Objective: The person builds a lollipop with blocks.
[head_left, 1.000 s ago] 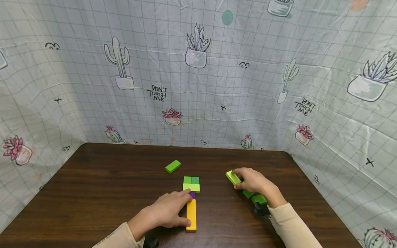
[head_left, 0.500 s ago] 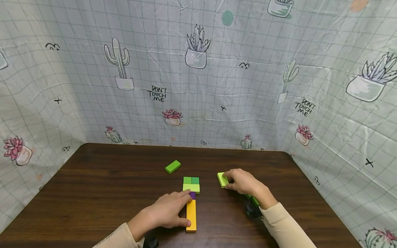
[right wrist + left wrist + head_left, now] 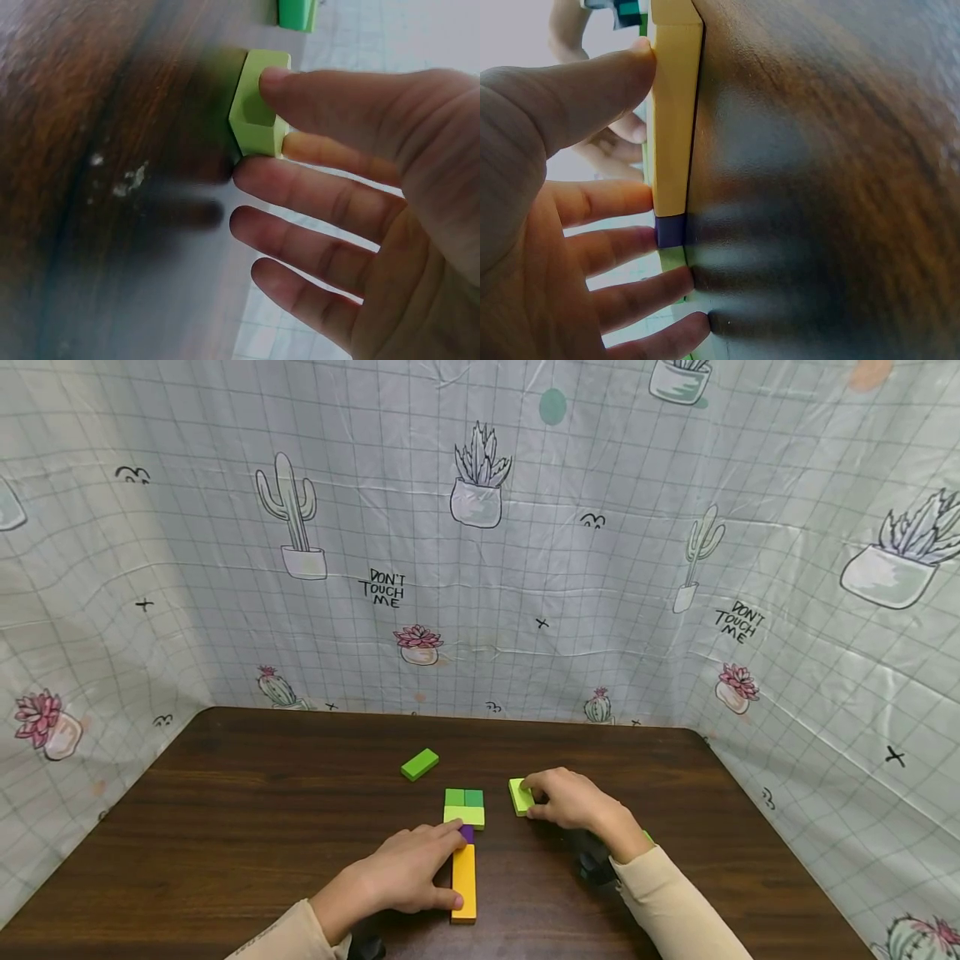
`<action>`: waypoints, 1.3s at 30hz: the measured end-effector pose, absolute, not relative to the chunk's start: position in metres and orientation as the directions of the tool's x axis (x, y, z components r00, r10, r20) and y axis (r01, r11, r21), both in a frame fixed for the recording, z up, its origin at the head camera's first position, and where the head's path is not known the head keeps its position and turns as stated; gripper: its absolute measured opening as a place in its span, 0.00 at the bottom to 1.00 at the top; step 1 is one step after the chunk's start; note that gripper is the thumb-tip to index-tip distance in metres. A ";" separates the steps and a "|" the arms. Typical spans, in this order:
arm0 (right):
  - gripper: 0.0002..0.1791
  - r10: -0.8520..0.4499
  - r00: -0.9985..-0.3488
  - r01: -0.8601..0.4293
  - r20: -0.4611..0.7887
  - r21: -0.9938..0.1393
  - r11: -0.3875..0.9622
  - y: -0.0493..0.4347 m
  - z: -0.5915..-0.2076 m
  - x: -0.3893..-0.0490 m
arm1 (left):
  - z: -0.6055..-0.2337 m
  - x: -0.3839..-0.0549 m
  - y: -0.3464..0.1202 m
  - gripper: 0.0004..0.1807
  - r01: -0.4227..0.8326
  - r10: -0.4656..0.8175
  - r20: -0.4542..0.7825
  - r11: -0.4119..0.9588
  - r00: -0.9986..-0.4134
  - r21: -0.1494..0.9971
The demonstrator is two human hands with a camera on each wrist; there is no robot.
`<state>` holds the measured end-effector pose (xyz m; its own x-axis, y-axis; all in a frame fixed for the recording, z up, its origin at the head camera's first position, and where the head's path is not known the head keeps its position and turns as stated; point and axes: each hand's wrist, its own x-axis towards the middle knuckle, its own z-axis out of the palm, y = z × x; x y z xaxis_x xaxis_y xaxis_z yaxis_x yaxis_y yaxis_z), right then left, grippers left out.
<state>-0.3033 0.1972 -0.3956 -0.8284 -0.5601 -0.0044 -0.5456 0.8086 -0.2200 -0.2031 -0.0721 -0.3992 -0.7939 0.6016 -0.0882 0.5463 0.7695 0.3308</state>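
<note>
In the head view my left hand (image 3: pixel 405 870) lies along the left side of a long yellow block (image 3: pixel 465 889), its fingers extended. A small purple block (image 3: pixel 467 834) continues the row, partly under the fingertips. In the left wrist view the thumb touches the yellow block (image 3: pixel 676 112) and fingertips reach the purple block (image 3: pixel 670 231). Beyond it sit a light green block (image 3: pixel 464 816) and two small green blocks (image 3: pixel 454 797) side by side. To their right, my right hand (image 3: pixel 573 802) pinches another light green block (image 3: pixel 519 797) with thumb and fingers, close over the table.
A loose green block (image 3: pixel 420 765) lies behind the row, to its left. A bit of green block (image 3: pixel 647 837) shows behind the right wrist. The dark wooden table (image 3: pixel 225 827) is bordered by a cactus-print curtain (image 3: pixel 480 577) at the back and sides.
My right hand has moved left with the light green block, toward the row, and the block has turned straighter. The left hand has stayed in place.
</note>
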 end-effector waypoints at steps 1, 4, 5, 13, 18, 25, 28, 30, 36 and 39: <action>0.21 -0.552 -0.834 -0.538 -0.005 -0.219 0.814 0.197 -0.396 -0.304 | -0.399 -0.203 -0.072 0.36 0.547 0.603 -0.088 0.769 -0.793 0.331; 0.27 -0.523 -0.852 -0.511 0.006 -0.223 0.830 0.195 -0.396 -0.304 | -0.400 -0.204 -0.072 0.36 0.549 0.605 -0.088 0.767 -0.792 0.330; 0.29 -0.514 -0.857 -0.503 0.010 -0.225 0.834 0.195 -0.396 -0.305 | -0.400 -0.204 -0.072 0.36 0.549 0.605 -0.090 0.768 -0.791 0.330; 0.26 -0.562 -0.827 -0.546 0.026 -0.277 0.791 0.196 -0.401 -0.311 | -0.400 -0.205 -0.072 0.36 0.554 0.609 -0.089 0.765 -0.788 0.329; 0.25 -0.563 -0.827 -0.537 0.004 -0.303 0.787 0.195 -0.402 -0.313 | -0.398 -0.205 -0.072 0.37 0.552 0.609 -0.098 0.766 -0.787 0.329; 0.25 -0.554 -0.833 -0.527 -0.009 -0.293 0.798 0.193 -0.403 -0.312 | -0.398 -0.205 -0.073 0.37 0.551 0.610 -0.099 0.765 -0.787 0.332; 0.24 -0.562 -0.827 -0.538 -0.001 -0.288 0.792 0.191 -0.403 -0.312 | -0.398 -0.205 -0.074 0.38 0.548 0.607 -0.101 0.767 -0.788 0.334; 0.24 -0.570 -0.821 -0.549 0.006 -0.282 0.787 0.189 -0.403 -0.312 | -0.398 -0.205 -0.074 0.38 0.548 0.607 -0.101 0.767 -0.788 0.334; 0.25 -0.584 -0.811 -0.564 0.010 -0.276 0.778 0.180 -0.404 -0.312 | -0.399 -0.206 -0.073 0.38 0.551 0.610 -0.104 0.766 -0.786 0.331; 0.25 -0.582 -0.813 -0.564 0.010 -0.264 0.783 0.176 -0.403 -0.311 | -0.399 -0.206 -0.073 0.38 0.554 0.611 -0.102 0.766 -0.785 0.326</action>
<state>-0.3112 0.1756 -0.4031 -0.8128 -0.5824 0.0098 -0.5639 0.7826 -0.2638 -0.2062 -0.0729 -0.3986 -0.7848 0.6112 -0.1022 0.5541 0.7660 0.3259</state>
